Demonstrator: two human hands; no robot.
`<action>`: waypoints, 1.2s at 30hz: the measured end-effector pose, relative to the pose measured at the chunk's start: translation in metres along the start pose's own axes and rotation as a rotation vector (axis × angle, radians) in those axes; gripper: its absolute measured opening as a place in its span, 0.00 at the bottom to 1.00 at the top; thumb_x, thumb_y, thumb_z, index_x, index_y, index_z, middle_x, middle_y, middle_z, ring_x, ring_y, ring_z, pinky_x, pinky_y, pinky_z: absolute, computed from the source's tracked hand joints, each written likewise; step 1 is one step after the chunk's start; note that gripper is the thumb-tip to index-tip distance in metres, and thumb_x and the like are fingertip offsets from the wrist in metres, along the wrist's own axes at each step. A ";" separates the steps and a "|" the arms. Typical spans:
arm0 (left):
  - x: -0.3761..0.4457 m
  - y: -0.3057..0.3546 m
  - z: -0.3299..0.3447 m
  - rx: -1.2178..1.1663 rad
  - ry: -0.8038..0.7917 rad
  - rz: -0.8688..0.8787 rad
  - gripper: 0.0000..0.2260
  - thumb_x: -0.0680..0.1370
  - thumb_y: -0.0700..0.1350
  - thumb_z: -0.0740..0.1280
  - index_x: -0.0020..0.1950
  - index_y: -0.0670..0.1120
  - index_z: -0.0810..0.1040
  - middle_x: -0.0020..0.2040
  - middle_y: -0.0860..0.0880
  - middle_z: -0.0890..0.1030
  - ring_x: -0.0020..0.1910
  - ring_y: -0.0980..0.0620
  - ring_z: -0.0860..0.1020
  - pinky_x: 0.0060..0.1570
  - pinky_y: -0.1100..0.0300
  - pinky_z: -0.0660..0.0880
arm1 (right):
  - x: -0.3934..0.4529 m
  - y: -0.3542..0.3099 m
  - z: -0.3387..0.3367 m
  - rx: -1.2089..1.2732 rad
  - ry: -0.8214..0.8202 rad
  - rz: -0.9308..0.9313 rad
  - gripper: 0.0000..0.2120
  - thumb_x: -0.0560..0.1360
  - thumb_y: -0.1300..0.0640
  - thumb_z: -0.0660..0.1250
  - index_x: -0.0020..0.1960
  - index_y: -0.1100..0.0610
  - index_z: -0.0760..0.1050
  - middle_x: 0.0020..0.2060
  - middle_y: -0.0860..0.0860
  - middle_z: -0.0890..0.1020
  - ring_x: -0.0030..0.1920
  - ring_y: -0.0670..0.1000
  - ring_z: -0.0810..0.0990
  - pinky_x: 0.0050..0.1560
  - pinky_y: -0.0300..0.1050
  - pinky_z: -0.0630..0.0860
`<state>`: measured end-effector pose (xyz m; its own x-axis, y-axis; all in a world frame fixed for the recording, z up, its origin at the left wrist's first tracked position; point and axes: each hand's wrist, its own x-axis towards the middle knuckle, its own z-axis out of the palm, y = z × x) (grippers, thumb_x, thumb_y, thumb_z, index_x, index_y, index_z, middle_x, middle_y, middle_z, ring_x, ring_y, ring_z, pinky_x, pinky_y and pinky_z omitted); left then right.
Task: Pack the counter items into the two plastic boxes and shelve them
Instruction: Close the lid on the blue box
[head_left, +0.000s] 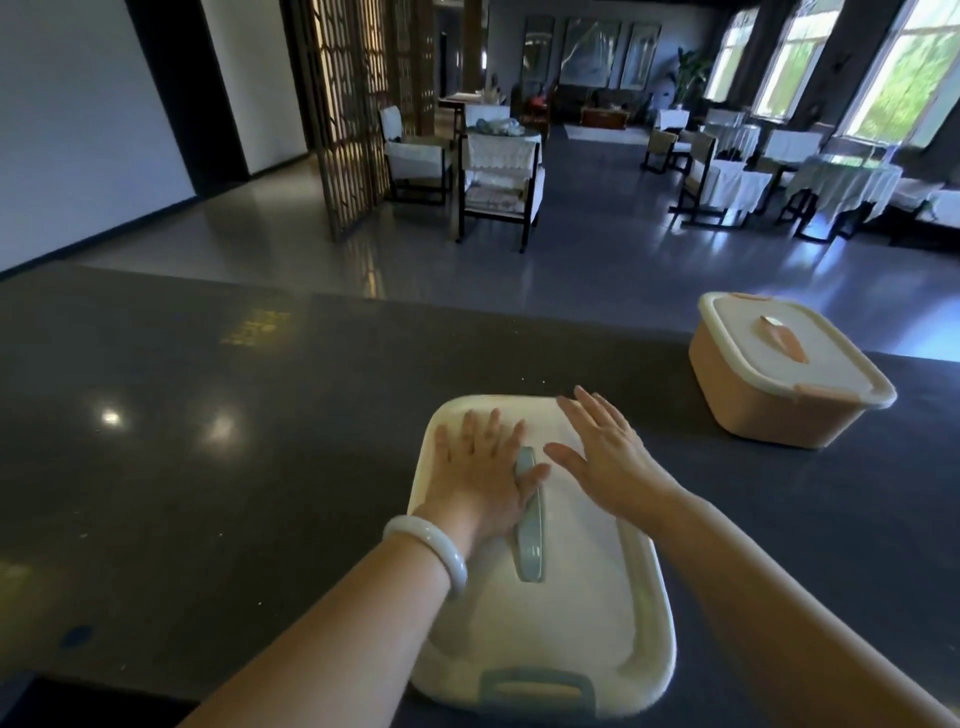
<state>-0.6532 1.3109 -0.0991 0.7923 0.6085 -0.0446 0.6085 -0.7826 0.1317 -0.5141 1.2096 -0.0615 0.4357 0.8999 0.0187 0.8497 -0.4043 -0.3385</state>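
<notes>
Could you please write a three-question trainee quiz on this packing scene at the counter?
1. True or false: the orange box has its lid on.
2. Which hand lies flat on the near box's lid, its thumb over the grey-blue handle? A) left hand B) right hand
3. Fill in: the left wrist wears a pale ____.

Key: 1 true; 2 A; 3 bangle.

text: none legible | labels: none on either box lid (535, 597); signs: none readable
</notes>
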 end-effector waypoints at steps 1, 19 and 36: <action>-0.001 0.000 0.005 0.018 0.034 0.001 0.36 0.72 0.68 0.28 0.78 0.54 0.37 0.79 0.49 0.37 0.77 0.43 0.37 0.71 0.40 0.35 | 0.018 0.004 0.001 -0.017 -0.001 0.002 0.33 0.79 0.38 0.56 0.78 0.50 0.51 0.78 0.49 0.50 0.78 0.51 0.45 0.75 0.51 0.48; -0.005 -0.001 0.014 0.004 0.134 0.003 0.30 0.76 0.67 0.35 0.77 0.60 0.35 0.79 0.55 0.36 0.76 0.49 0.33 0.71 0.44 0.30 | 0.130 0.028 0.012 0.328 -0.245 -0.058 0.06 0.70 0.41 0.71 0.42 0.42 0.80 0.38 0.40 0.82 0.40 0.41 0.80 0.36 0.34 0.70; -0.005 0.003 0.007 0.040 0.070 -0.034 0.30 0.77 0.66 0.37 0.78 0.58 0.41 0.79 0.52 0.39 0.77 0.48 0.36 0.73 0.42 0.34 | 0.108 0.031 0.017 0.284 -0.114 -0.132 0.04 0.74 0.42 0.65 0.48 0.36 0.76 0.44 0.39 0.81 0.45 0.42 0.79 0.46 0.42 0.76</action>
<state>-0.6548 1.3051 -0.1056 0.7668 0.6415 0.0213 0.6375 -0.7650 0.0912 -0.4454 1.2971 -0.0861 0.2774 0.9605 -0.0204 0.7728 -0.2357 -0.5893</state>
